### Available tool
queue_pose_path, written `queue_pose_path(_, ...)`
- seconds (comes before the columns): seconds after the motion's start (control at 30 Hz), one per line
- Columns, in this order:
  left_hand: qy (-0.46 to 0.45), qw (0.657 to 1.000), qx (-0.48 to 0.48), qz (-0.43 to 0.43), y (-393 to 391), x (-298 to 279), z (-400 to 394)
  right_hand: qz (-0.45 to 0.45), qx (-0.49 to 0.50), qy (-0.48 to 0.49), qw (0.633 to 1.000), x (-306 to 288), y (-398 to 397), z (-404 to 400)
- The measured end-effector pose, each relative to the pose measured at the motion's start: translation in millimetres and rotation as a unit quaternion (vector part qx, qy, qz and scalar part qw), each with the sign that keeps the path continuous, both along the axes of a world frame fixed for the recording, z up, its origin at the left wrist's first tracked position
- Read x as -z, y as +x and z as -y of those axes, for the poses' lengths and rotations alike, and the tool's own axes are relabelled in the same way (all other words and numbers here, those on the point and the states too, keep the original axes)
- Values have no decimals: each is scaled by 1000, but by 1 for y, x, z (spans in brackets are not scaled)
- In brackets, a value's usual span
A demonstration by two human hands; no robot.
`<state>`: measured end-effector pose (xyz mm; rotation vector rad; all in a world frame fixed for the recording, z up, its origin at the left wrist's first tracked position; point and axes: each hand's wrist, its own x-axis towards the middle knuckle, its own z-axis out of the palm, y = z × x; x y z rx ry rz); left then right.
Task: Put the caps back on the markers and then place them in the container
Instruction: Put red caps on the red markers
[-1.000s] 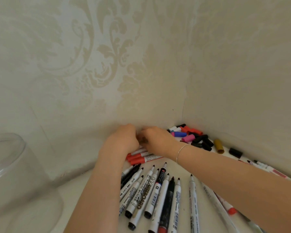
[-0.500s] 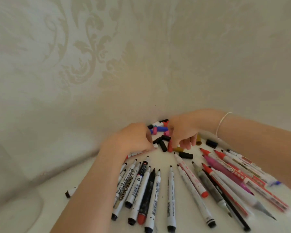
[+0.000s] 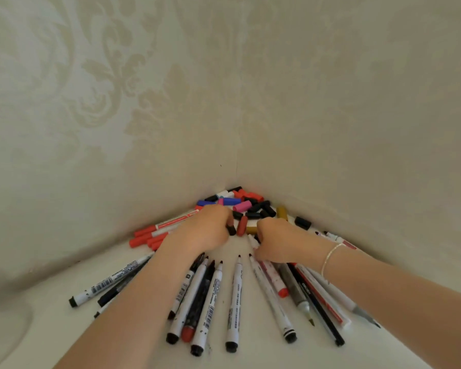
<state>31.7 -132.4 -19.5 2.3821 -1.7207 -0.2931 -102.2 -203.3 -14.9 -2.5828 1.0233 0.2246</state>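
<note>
Loose caps (image 3: 246,206) piled in far corner of counter (image 3: 51,283), markers (image 3: 234,299) fanned out in front; left hand (image 3: 206,230) & right hand (image 3: 276,241) side by side btwn the two

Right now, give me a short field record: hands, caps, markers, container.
left hand: curled, holds a black cap
right hand: curled on a white marker
cap pile: loose in the wall corner
capped red markers: by the left wall
uncapped markers: fanned on the table
container: only its base edge shows at far left
</note>
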Motion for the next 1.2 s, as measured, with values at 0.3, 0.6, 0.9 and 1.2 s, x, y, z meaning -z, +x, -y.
queue_pose_path(0.3, -40, 994, -78, -69, 36, -5, -10, 154, 77, 193, 966, -33, -13, 27)
queue_pose_path(0.6, -26, 993, -14, -111, 17, -2, -4, 19, -13, -37, 999, -28, -9, 15)
queue_pose_path(0.9, -8, 993, 19, -119, 3, 0, 0, -120, 1, 49, 992, -27, -47, 11)
queue_pose_path(1.2, -39, 996, -28, -75, 21, 8, -2, -114, -24, -89, 989, -9, -43, 0)
